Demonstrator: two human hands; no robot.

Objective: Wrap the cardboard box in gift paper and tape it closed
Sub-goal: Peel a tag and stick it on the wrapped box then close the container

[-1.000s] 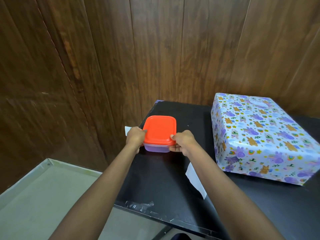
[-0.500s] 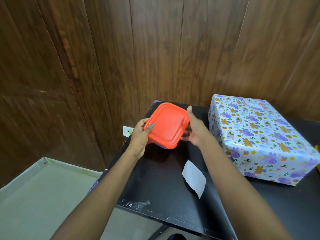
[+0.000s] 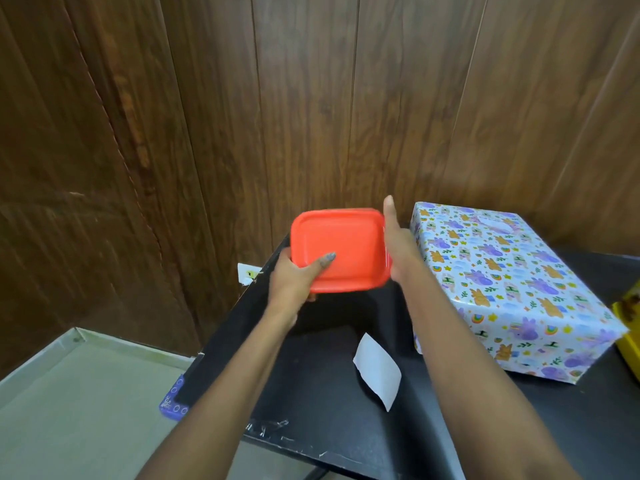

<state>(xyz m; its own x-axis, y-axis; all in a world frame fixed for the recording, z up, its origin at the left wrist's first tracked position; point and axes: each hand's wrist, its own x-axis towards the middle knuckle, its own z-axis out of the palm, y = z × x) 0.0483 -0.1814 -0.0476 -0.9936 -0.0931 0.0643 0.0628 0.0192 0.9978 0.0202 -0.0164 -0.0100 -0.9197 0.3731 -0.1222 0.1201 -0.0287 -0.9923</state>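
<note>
L hand (image 3: pixel 294 278) grips an orange-lidded container (image 3: pixel 341 249): thumb lies across the lid, the other fingers tucked underneath, out of sight. R hand (image 3: pixel 398 251) is pressed vs. the container's right side, thumb straight up past the lid's top corner. Its fingers are hidden behind the container, so can't tell if they're curled round it or flat. The container is held up off the worktop (image 3: pixel 311 393), over the far-left corner, tilted w/ the lid facing the camera.

The gift-wrapped box (image 3: pixel 502 282) lies flat on the worktop's right part, far end close to the wood-panel wall (image 3: pixel 311 116). It is covered in pale paper w/ purple and orange animal print, no cardboard showing. A yellow object (image 3: pixel 628 306) sits just beside its right side at the picture edge.

A white paper slip (image 3: pixel 377 372) lies on the worktop btw. the forearms, near the box's front-left corner. Clear tape scraps (image 3: pixel 266 427) stick at the front edge, and a purple scrap (image 3: pixel 171 403) sits at the front-left corner.
</note>
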